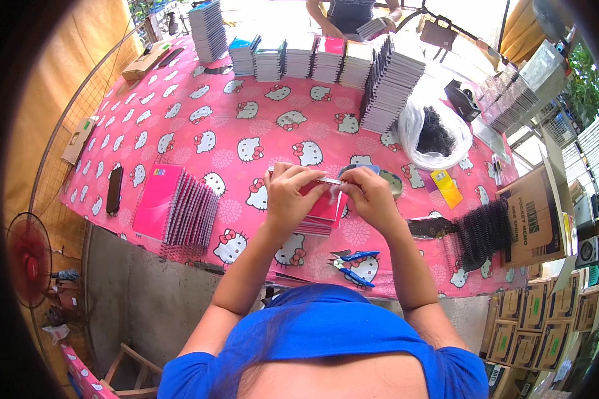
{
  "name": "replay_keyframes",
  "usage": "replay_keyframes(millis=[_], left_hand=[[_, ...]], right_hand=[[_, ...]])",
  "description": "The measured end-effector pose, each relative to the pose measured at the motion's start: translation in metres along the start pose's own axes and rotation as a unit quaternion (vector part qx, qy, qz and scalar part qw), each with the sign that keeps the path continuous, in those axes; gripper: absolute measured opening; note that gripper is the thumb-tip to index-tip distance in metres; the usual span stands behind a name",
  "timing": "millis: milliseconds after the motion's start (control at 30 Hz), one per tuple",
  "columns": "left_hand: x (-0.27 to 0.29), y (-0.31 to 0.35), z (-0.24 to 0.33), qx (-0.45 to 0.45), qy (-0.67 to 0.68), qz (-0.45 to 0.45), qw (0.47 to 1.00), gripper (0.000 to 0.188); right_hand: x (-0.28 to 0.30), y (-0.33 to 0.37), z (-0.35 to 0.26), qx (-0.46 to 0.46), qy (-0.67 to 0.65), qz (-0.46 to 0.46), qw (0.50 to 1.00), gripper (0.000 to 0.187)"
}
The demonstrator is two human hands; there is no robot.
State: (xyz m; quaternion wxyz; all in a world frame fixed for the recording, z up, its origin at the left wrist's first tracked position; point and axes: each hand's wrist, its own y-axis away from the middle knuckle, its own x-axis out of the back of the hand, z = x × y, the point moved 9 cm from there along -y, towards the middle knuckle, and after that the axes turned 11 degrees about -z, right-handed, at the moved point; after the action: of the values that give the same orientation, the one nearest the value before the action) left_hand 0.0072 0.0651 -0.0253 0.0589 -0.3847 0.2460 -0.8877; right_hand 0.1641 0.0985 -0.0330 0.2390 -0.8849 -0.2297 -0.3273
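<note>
In the middle of the table my left hand (290, 197) is closed on the far edge of a small pink notebook (329, 207). My right hand (371, 199) pinches at the right end of that same edge, where a thin strip runs along it; its fingertips hide any fine detail. Under the notebook lie more pink notebooks (312, 229). To the left leans a row of spiral-bound pink notebooks (168, 207). Blue-handled cutters (358, 256) lie near my right forearm, and a bundle of black spiral coils (479, 234) is farther right.
Tall stacks of notebooks (391, 83) line the far side, where another person's hand (331, 30) shows. A white plastic bag (410, 147) of black coils, a yellow packet (447, 189) and a cardboard box (534, 223) stand right. A black phone-like object (114, 189) lies far left.
</note>
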Motion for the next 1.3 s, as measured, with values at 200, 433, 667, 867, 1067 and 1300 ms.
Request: replay_keyframes(millis=[200, 433, 667, 867, 1067, 1300], left_hand=[[-0.003, 0.002, -0.004, 0.009, -0.013, 0.0, 1.0, 0.022], [-0.004, -0.001, -0.003, 0.006, -0.006, -0.009, 1.0, 0.02], [-0.01, 0.002, -0.006, 0.024, 0.038, -0.024, 0.999, 0.014], [-0.012, 0.001, -0.001, 0.037, 0.037, -0.03, 0.998, 0.014], [-0.008, 0.003, 0.012, -0.031, 0.029, -0.025, 0.999, 0.019], [-0.015, -0.002, -0.005, -0.009, 0.055, -0.033, 0.998, 0.028]], right_hand=[[-0.003, -0.003, -0.01, -0.035, 0.021, 0.005, 0.999, 0.017], [0.0, -0.003, -0.016, -0.03, 0.056, 0.041, 0.997, 0.012], [0.001, 0.001, -0.032, 0.016, 0.096, 0.076, 0.992, 0.009], [0.002, 0.003, -0.032, -0.018, 0.146, 0.072, 0.987, 0.004], [0.05, 0.004, 0.126, -0.183, 0.067, -0.065, 0.979, 0.036], [0.023, 0.026, 0.181, -0.265, 0.159, -0.089, 0.947, 0.066]])
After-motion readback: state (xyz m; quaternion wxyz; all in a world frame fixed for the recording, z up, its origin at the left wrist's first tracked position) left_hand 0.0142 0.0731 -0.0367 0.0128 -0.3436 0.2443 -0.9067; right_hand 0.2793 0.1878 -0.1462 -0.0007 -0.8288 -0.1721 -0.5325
